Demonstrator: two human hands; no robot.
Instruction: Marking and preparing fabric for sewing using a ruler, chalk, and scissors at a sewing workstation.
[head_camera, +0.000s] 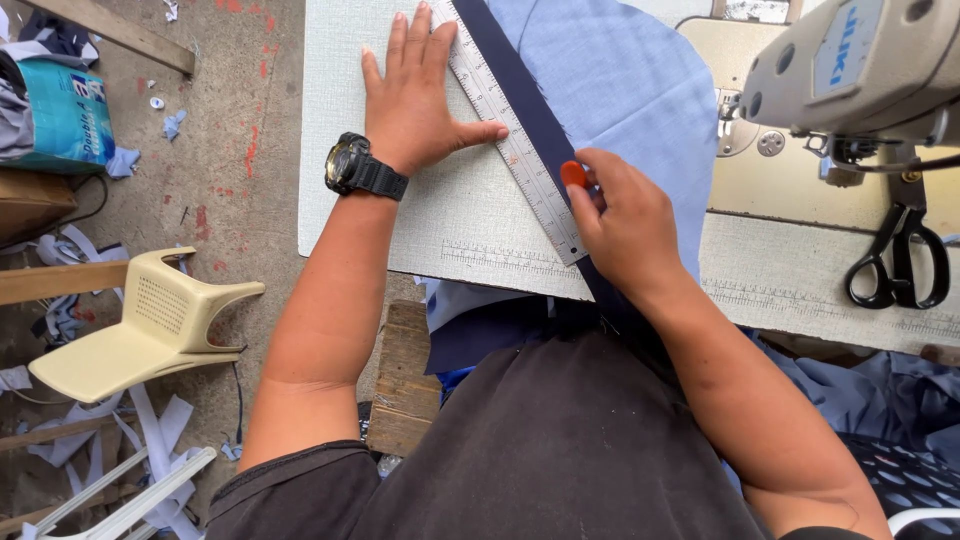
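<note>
Pale blue fabric (625, 80) lies across the far middle of the grey textured tabletop (350, 180), with a dark navy strip (520, 95) running diagonally over it from the far edge down toward my body. Along the left side of that strip sits a clear plastic ruler (505, 140), laid at the same slant and touching the strip's edge.

My left hand (415, 95) is flat on the table with the fingers spread, fingertips pointing away from me; the thumb stretches right and presses onto the ruler. A black wristwatch (360, 167) sits on that wrist.

My right hand (625, 225) is near the ruler's near end, over the navy strip. Its thumb and forefinger pinch a small orange-red piece of tailor's chalk (573, 174), whose edge meets the strip just beside the ruler; the other fingers are curled in under the palm.

On the right of the table stands a cream sewing machine (850, 60), and black scissors (900, 260) lie on the table below its head. Left of the table, on the concrete floor, a beige plastic chair (150, 325) lies tipped over among white cloth scraps (160, 425). A wooden stool (408, 375) shows near me, under the table's near edge.
</note>
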